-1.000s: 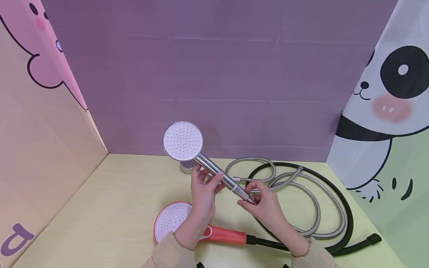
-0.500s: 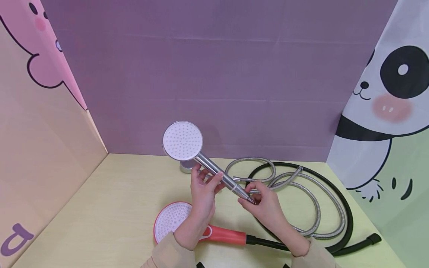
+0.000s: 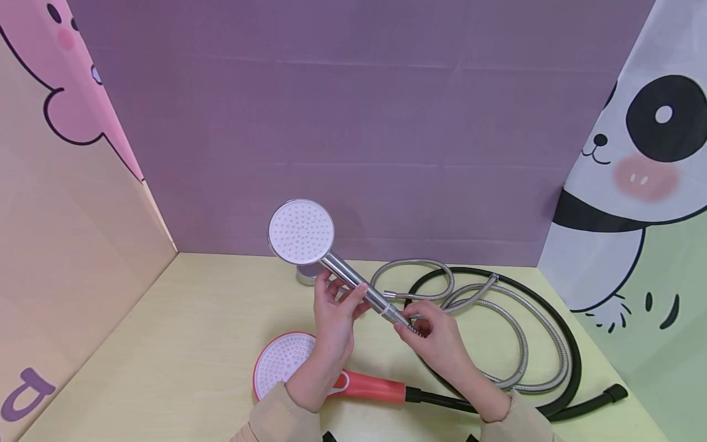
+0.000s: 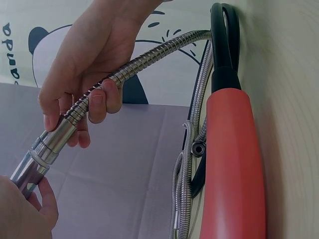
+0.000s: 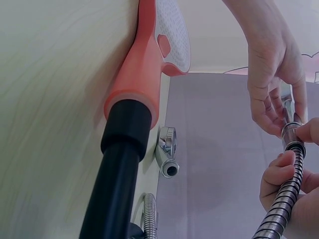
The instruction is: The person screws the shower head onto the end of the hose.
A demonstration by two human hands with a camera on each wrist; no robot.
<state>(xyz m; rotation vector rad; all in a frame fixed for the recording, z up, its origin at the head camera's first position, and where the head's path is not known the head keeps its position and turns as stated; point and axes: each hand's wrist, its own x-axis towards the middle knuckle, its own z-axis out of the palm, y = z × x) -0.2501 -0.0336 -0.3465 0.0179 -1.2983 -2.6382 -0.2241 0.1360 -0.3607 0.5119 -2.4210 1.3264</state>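
In the head view, my left hand (image 3: pixel 334 319) grips the chrome handle of a shower head (image 3: pixel 302 232) with a round white face, raised above the table and tilted with its face up to the left. At the handle's lower end my right hand (image 3: pixel 439 337) holds a metal shower hose. The left wrist view shows the right thumb against the hose's chrome end fitting (image 4: pixel 51 140), which meets the handle, and other fingers curled round the ribbed hose (image 4: pixel 149 57). From the right wrist, the hose (image 5: pixel 281 211) runs down between the fingers.
Below my forearms lies a red shower head (image 3: pixel 375 388) joined to a black hose (image 3: pixel 574 344). Coiled metal hose (image 3: pixel 521 344) lies at the right. Behind my left hand sits another chrome shower head (image 3: pixel 307 276). A purple backdrop (image 3: pixel 353 135) stands at the table's back.
My right thumb and fingers have shifted slightly up along the hose end toward the handle. The left hand and the chrome shower head have stayed nearly still.
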